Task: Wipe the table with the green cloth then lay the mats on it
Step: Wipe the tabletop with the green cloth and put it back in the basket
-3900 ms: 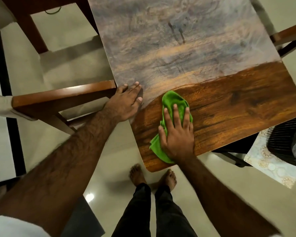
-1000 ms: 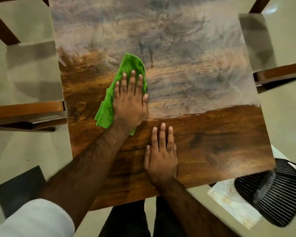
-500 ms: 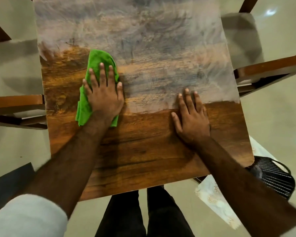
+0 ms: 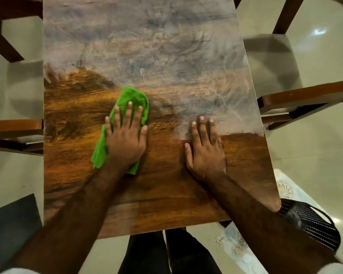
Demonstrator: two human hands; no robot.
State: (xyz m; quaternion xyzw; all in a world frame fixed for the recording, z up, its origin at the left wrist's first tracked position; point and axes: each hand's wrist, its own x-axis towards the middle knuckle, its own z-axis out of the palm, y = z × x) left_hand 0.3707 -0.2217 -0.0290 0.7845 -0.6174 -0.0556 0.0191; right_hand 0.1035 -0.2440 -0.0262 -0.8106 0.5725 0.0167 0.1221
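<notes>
The green cloth [image 4: 136, 99] lies crumpled on the wooden table [image 4: 166, 204], near its middle. My left hand [image 4: 126, 141] presses flat on the cloth with straight, spread fingers. My right hand [image 4: 205, 149] rests flat on the bare wood to the right of the cloth, fingers straight. The far part of the tabletop is covered by a dull grey film; the near part shows dark, clean wood. A pale patterned mat [image 4: 240, 248] lies below the table's near right corner, partly hidden by my right arm.
Wooden chairs stand at the left [image 4: 14, 127] and right [image 4: 305, 95] sides of the table. A black wire basket [image 4: 313, 222] sits by the near right corner. Pale tiled floor surrounds the table, with a dark mat [image 4: 10, 220] at the lower left.
The cloth passed from my right hand to my left. In the last half second my left hand slid the cloth rightward toward the table's middle; my right hand stayed planted on the wood.
</notes>
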